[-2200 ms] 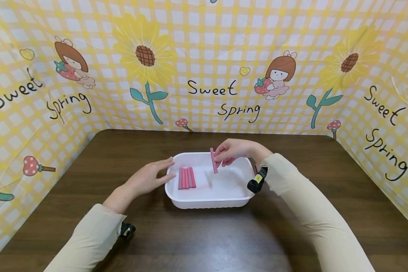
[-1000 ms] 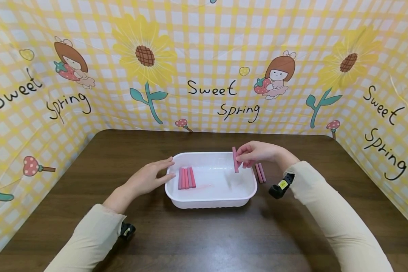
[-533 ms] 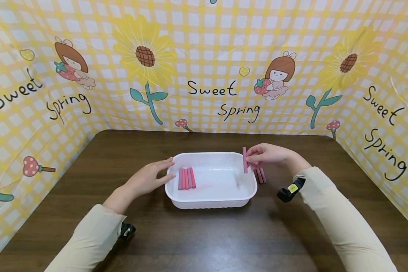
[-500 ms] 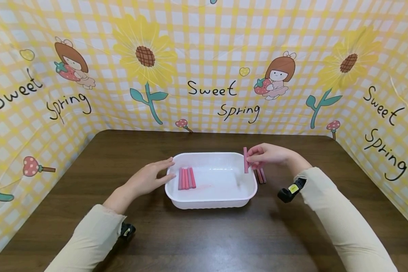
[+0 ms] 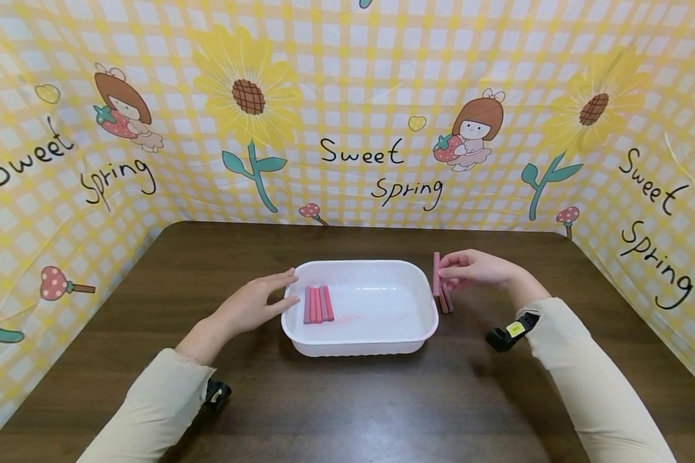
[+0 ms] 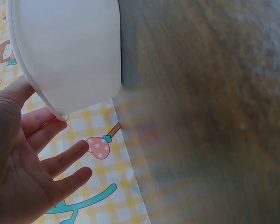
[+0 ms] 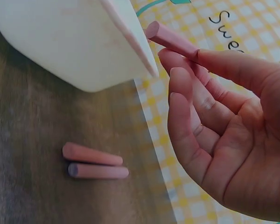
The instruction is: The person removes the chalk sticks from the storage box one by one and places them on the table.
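In the head view my right hand (image 5: pixel 473 269) holds a pink chalk stick (image 5: pixel 437 275) upright just off the right end of a white plastic tub (image 5: pixel 359 347). Thumb and fingertips pinch this chalk in the right wrist view, close by the tub's rim. Two more chalk sticks (image 7: pixel 98 171) lie side by side on the table below that hand. Several pink and mauve chalk sticks (image 5: pixel 318 305) form a row inside the tub at its left. My left hand (image 5: pixel 257 299) has its fingers extended, with thumb and fingertips touching the tub's left rim (image 6: pixel 44 100).
The tub stands on a dark wooden table (image 5: pixel 347 405). Faint pink smears mark its floor. A yellow checked cloth (image 5: pixel 347 96) with flower prints rises around the table's back and sides. Both wrists carry a black strapped camera (image 5: pixel 512 331).
My right hand has carried the chalk stick rightward from over the tub to just beyond its right rim. The left hand and the row of chalk have stayed in place.
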Tool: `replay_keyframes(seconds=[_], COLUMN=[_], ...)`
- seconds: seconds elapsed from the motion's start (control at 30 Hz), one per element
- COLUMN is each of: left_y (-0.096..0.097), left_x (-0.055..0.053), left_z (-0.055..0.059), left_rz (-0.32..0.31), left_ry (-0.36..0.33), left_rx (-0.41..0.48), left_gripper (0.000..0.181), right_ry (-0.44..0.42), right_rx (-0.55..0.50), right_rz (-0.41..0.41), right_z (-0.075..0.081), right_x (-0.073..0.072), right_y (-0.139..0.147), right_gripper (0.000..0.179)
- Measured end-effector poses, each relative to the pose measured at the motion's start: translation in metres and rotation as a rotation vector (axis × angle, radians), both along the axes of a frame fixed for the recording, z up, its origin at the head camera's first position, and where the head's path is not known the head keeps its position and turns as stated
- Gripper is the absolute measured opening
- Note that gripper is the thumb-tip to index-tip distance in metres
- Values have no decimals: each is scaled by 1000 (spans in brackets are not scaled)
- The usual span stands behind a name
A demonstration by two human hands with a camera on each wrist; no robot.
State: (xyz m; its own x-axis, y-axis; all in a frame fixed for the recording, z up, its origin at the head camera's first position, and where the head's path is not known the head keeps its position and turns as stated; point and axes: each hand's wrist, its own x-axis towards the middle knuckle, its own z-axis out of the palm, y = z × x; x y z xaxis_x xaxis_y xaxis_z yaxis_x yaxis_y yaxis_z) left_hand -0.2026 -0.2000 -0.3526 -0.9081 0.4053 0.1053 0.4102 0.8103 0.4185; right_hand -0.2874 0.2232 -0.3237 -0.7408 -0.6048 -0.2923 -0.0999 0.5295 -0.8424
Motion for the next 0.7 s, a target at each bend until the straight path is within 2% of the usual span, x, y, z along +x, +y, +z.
replay_keyframes(seconds=[0.37, 0.7], left_y=[0, 0], left_x=[0, 0], left_z=[0, -2], left_rz=[4, -1], left_ry=[2, 11], left_rx=[3, 9], left_gripper=[54, 53], right_ry=[-51, -116], right_rx=[-35, -46], right_rz=[-77, -104], right_z=[-13, -24], right_x=[1, 3], right_y=[20, 35], right_gripper=[32, 31])
